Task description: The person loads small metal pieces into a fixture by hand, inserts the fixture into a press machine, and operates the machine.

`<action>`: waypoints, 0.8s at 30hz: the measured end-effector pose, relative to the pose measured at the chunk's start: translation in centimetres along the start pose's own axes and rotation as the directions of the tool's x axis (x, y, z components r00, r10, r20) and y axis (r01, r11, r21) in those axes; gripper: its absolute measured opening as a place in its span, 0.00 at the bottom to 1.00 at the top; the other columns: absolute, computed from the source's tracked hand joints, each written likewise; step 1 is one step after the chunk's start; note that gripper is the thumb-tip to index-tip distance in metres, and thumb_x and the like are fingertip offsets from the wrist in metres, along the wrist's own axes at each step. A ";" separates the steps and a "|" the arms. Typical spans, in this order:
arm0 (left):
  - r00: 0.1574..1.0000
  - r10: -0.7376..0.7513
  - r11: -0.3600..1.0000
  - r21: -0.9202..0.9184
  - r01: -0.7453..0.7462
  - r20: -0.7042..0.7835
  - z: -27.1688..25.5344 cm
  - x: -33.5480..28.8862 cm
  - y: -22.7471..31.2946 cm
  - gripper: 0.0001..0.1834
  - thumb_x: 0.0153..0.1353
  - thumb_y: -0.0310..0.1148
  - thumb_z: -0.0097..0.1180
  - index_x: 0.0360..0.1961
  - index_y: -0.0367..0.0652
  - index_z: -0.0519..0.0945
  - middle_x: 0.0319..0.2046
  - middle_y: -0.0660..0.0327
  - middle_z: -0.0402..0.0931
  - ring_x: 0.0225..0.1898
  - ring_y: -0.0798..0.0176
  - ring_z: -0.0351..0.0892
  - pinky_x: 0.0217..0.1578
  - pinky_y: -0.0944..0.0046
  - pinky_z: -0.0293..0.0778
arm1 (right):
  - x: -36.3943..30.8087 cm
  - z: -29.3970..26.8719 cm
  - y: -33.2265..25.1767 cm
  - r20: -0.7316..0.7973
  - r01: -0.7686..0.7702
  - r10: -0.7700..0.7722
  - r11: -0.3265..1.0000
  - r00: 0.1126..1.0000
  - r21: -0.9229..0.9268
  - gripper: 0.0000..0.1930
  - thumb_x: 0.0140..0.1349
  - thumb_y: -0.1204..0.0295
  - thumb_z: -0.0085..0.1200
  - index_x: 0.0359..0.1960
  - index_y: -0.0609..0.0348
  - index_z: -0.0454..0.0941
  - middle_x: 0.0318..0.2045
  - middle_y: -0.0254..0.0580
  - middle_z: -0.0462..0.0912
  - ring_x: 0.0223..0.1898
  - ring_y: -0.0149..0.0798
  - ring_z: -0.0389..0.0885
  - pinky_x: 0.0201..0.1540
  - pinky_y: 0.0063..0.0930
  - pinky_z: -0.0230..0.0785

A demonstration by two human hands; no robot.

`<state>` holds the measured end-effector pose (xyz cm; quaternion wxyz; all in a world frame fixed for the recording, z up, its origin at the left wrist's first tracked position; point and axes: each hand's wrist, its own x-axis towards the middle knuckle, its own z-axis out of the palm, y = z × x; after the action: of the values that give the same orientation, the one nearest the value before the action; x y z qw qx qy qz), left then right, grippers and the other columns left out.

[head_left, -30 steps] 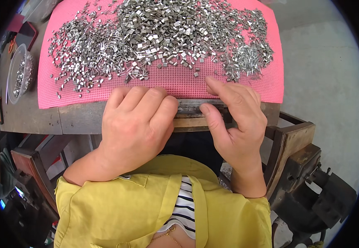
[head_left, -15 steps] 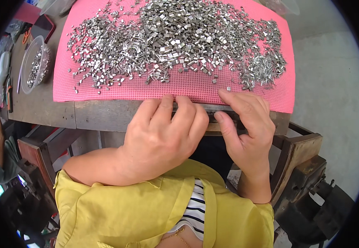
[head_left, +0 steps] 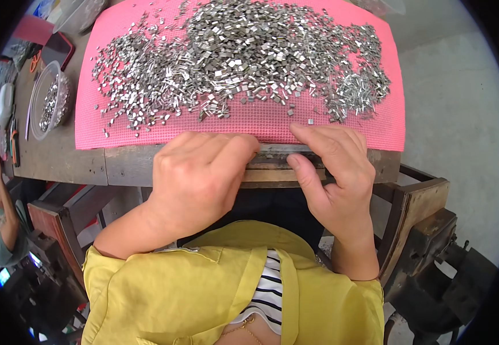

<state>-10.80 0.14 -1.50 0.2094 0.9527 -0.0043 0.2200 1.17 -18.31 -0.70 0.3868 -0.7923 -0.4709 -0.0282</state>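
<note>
Here, between the two hands, we see a dark metal strip at the front edge of the wooden table, just below the pink mat. It looks narrow and worn, greyish on top, with a row of small marks or notches that are too fine for us to make out. Its long axis runs left to right, along the table edge; the hands cover parts of it, so we cannot tell where either end lies. The left hand is at its left, knuckles up and fingers curled under; we cannot tell whether they grip anything. The right hand holds its thumb and forefinger well apart, with nothing that we can see pinched between the tips, the thumb tip near the strip. Beyond, we find a heap of small shiny metal pieces pointing every way, and one loose piece near the right forefinger.
</note>
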 end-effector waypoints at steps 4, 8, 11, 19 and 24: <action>1.000 0.015 1.000 -0.013 -0.015 0.019 -0.2 0.2 0.0 0.09 0.52 0.25 0.65 0.36 0.46 0.81 0.26 0.64 0.79 0.26 0.58 0.79 0.31 0.58 0.71 | -0.1 -0.4 0.2 -0.010 -0.011 0.011 1.000 1.000 -0.021 0.19 0.53 0.78 0.70 0.49 0.60 0.87 0.39 0.44 0.87 0.42 0.47 0.83 0.50 0.36 0.70; 0.997 0.048 0.999 0.007 -0.048 0.061 -0.4 0.5 0.0 0.10 0.52 0.26 0.66 0.36 0.46 0.81 0.28 0.65 0.80 0.27 0.59 0.79 0.32 0.59 0.71 | -0.6 -0.3 0.6 -0.037 -0.017 0.017 1.000 0.999 0.002 0.19 0.53 0.77 0.70 0.50 0.58 0.86 0.39 0.41 0.86 0.41 0.46 0.83 0.50 0.39 0.69; 0.994 0.046 0.998 0.039 -0.050 0.102 -0.8 0.8 0.7 0.12 0.50 0.20 0.67 0.36 0.43 0.82 0.31 0.62 0.84 0.29 0.57 0.81 0.33 0.59 0.72 | -0.9 -0.1 1.1 -0.065 -0.010 0.011 1.000 0.998 0.018 0.20 0.53 0.76 0.70 0.50 0.56 0.85 0.39 0.39 0.86 0.41 0.46 0.82 0.50 0.41 0.68; 0.988 0.133 0.968 0.205 -0.147 0.084 0.0 0.6 0.7 0.10 0.52 0.27 0.65 0.37 0.46 0.81 0.34 0.66 0.82 0.28 0.64 0.79 0.31 0.61 0.70 | -1.1 -0.3 1.1 -0.057 -0.027 0.028 0.999 0.998 0.019 0.19 0.53 0.78 0.70 0.49 0.58 0.87 0.39 0.42 0.87 0.41 0.45 0.83 0.48 0.37 0.69; 0.986 0.114 0.944 0.296 -0.147 0.123 0.1 0.5 1.6 0.11 0.55 0.28 0.63 0.40 0.44 0.80 0.35 0.64 0.83 0.32 0.65 0.83 0.32 0.62 0.72 | -1.4 0.0 1.5 -0.083 -0.008 0.011 0.999 0.997 0.035 0.19 0.54 0.76 0.68 0.49 0.56 0.85 0.39 0.38 0.86 0.41 0.45 0.82 0.49 0.42 0.67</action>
<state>-10.51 -1.33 -0.73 0.0445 0.9814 -0.0445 0.1813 1.49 -19.69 -2.16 0.4200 -0.7858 -0.4512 -0.0510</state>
